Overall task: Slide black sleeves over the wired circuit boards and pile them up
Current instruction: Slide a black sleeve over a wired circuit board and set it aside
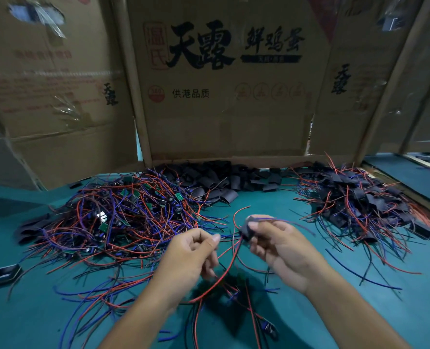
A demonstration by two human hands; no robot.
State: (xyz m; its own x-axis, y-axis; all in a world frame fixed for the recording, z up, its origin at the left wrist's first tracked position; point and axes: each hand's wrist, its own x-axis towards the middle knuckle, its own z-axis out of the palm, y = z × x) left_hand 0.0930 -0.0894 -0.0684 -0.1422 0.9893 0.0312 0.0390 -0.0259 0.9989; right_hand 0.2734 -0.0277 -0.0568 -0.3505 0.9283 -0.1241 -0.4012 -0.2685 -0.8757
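Observation:
My right hand (277, 244) pinches a black sleeve (247, 229) above the green table, with red and blue wires running out of it. My left hand (196, 250) has its fingers curled and pinches the thin wires (230, 260) that hang from the sleeve. The board inside the sleeve is hidden. On the left lies a tangled heap of bare green circuit boards with red and blue wires (123, 212). A pile of empty black sleeves (224, 180) sits at the back centre. A pile of sleeved boards (365, 200) lies on the right.
Cardboard walls (224, 96) stand behind the table. A lone black sleeve (3, 274) lies at the left edge. Loose wires and a small part (269, 328) sprawl on the green mat (334, 311) under my hands.

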